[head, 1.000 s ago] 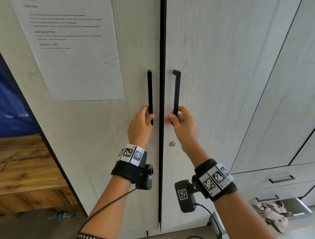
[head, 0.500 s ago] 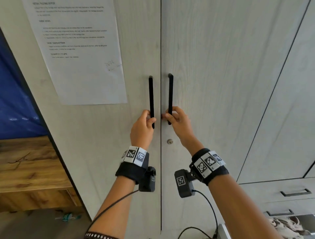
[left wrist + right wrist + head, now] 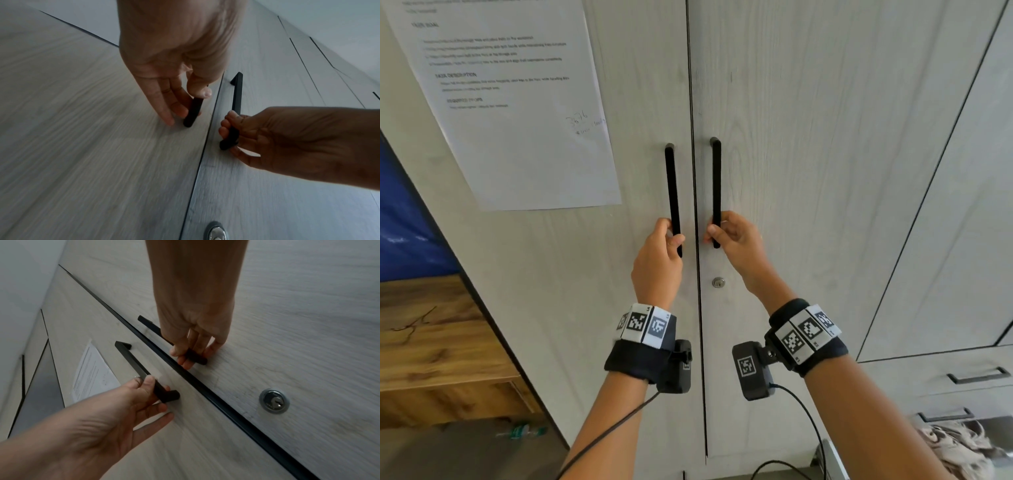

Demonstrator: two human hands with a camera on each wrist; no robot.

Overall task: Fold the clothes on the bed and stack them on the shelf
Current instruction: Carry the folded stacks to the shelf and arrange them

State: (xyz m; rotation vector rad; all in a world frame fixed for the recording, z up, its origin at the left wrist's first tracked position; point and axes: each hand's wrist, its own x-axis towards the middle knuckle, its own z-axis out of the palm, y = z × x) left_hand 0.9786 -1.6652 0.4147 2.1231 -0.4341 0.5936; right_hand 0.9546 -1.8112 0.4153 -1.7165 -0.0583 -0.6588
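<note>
left hand (image 3: 658, 260) grip clamped on left black bar handle (image 3: 672, 192) | right hand (image 3: 734, 240) clamped on right black bar handle (image 3: 716, 181) | handles' long axis 12–6, flanking door seam | clothes, shelf not visible, presumably behind pale wood-grain wardrobe doors (image 3: 808, 171)

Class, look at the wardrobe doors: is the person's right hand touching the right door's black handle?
Touching. The right wrist view shows the right hand with fingers curled round the lower end of the right door handle; the head view agrees.

A home bedroom: pale wardrobe doors (image 3: 808, 171), drawers (image 3: 941, 377), wooden furniture (image 3: 431, 342).
</note>
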